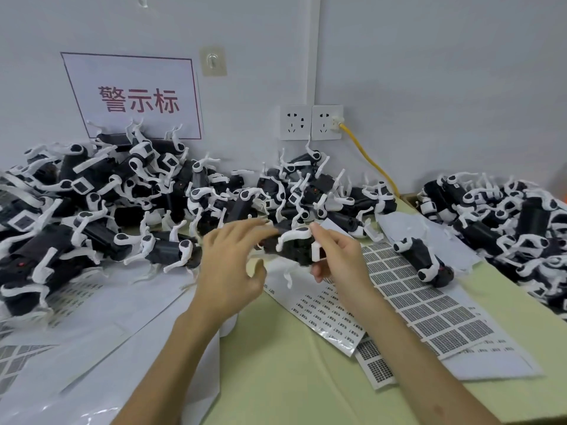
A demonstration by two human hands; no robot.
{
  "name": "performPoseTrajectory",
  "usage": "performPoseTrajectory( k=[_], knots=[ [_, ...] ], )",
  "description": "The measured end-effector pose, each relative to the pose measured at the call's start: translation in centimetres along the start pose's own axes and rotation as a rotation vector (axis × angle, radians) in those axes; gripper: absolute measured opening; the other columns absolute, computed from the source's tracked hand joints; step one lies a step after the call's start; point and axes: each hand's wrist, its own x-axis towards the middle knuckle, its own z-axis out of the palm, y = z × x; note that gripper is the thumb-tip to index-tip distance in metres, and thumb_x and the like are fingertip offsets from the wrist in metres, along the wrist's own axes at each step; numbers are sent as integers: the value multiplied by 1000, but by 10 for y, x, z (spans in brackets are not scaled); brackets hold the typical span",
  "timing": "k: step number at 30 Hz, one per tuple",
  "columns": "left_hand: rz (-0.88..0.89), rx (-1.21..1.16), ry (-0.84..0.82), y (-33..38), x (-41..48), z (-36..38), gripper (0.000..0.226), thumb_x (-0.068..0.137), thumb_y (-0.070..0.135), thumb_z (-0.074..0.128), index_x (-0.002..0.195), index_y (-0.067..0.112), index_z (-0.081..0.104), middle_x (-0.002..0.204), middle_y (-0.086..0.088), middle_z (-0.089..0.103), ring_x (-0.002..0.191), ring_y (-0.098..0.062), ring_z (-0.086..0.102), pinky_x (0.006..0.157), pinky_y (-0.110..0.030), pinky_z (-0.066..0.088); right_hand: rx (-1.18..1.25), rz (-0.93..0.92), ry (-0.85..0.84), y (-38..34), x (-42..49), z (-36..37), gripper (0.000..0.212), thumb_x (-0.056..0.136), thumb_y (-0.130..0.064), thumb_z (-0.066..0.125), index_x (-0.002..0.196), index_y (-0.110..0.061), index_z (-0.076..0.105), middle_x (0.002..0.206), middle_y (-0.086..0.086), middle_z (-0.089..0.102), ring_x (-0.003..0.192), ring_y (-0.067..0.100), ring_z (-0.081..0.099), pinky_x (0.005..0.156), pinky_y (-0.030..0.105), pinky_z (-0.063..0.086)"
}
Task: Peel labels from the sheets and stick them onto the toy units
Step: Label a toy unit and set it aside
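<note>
Bare from fingertips to frame edge: left hand [230,268], right hand [340,259], left forearm [171,357], right forearm [414,357]. Slim wrists, long fingers.

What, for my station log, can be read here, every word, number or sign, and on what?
"警示标", red, on the white wall sign.
Sheet of small labels: repeated short codes, too blurred to read.
Sheet of grid-patterned labels: print too small to read.
Held toy unit: no text visible.
</note>
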Motion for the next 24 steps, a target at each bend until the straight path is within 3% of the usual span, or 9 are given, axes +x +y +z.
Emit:
performPoseTrajectory(
  k=[3, 6, 8, 10, 12, 15, 18, 20, 24],
  knots=[
    [42, 225, -132, 7, -3, 12, 71, 69, 32, 86, 135, 22, 63, 140, 4, 62, 130, -28, 56, 101, -50, 40, 11, 25, -90, -2, 0, 0, 42, 94, -50, 68, 88, -9, 72, 65, 9, 62, 50, 20, 57, 46, 27, 47],
    [-23, 257, -36, 2, -3, 15, 61, 71, 39, 89, 126, 19, 69, 125, 1, 69, 116, -34, 61, 88, -46, 42, 5, 47, -244, -2, -3, 3, 55, 92, -54, 63, 103, -1, 70, 77, 13, 69, 65, 26, 66, 58, 29, 54],
    [-133, 176, 50, -2, -1, 11, 47, 79, 45, 82, 119, 22, 73, 114, 2, 70, 109, -28, 59, 84, -41, 38, 37, 42, -313, -1, -3, 5, 46, 100, -45, 56, 114, -3, 69, 94, 14, 75, 81, 27, 73, 70, 29, 57],
    [-334, -127, 137, -1, 1, 5, 33, 82, 49, 81, 105, 25, 76, 99, 6, 72, 97, -20, 63, 80, -39, 44, -25, -10, -310, 2, -2, 4, 29, 105, -34, 55, 119, -14, 69, 106, 7, 77, 96, 22, 74, 80, 29, 57],
    [-552, -598, 207, 2, 4, -2, 17, 84, 46, 83, 90, 31, 78, 88, 10, 77, 86, -8, 70, 74, -30, 50, -341, -105, -234, 9, 1, 0, 23, 100, -34, 66, 122, -27, 68, 113, -6, 75, 106, 11, 69, 90, 34, 54],
    [-834, -972, 166, 0, 9, -13, 20, 82, 46, 82, 90, 27, 79, 80, 13, 77, 74, -1, 70, 67, -18, 49, -954, -146, -231, 24, 3, 0, 60, 87, -58, 72, 139, -40, 48, 133, -12, 62, 118, 10, 53, 107, 37, 33],
    [-982, -1191, 16, -4, 8, -19, 32, 80, 42, 83, 94, 14, 75, 63, 8, 69, 53, -4, 63, 46, -14, 45, -1138, -105, -331, 38, 4, 3, 89, 74, -72, 71, 149, -42, 33, 142, -9, 55, 133, 18, 45, 110, 39, 18],
    [-992, -1282, -72, -5, 8, -20, 38, 75, 47, 86, 93, 15, 78, 67, 4, 70, 57, -8, 66, 51, -17, 50, -1142, -120, -316, 41, 6, 4, 91, 66, -69, 75, 144, -42, 37, 130, -12, 54, 124, 17, 49, 102, 34, 20],
    [-1025, -1269, -134, -7, 8, -21, 57, 61, 62, 87, 104, 25, 82, 101, 0, 78, 100, -21, 71, 100, -37, 53, -947, -219, -215, 38, 6, 4, 67, 76, -30, 84, 132, -41, 51, 117, -14, 48, 105, 10, 52, 85, 19, 35]
  ],
)
